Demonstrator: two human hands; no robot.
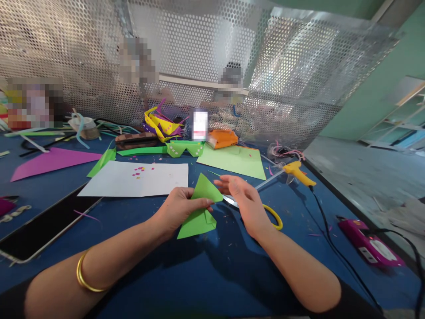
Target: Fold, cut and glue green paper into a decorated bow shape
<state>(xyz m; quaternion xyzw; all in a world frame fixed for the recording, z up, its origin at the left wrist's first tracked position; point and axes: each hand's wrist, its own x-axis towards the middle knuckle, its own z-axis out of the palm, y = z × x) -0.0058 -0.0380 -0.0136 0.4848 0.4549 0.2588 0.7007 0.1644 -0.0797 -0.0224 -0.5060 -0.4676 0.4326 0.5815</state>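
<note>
Green folded paper [199, 212], already creased into a pointed shape, sits pinched in my left hand [181, 208] above the blue bench [206, 270]; more folds look due. My right hand [244, 201] hovers beside it, fingers loosely spread.

Blue table [206, 274], cluttered. White paper sheet [136, 179] at centre-left with small pink and yellow confetti bits on it. Magenta paper triangle [49, 161] well left of it. Light green sheet [234, 160] right of centre, orange object [222, 138] just behind it. Green paper glasses [184, 147] between the two sheets, yellow-purple paper glasses [162, 123] further back. Yellow glue gun [297, 172] at right, black cord running toward the near edge. Magenta device [370, 243] at the right edge. Dark tablet [43, 230] near left. Perforated metal screen [199, 57] behind the table.
</note>
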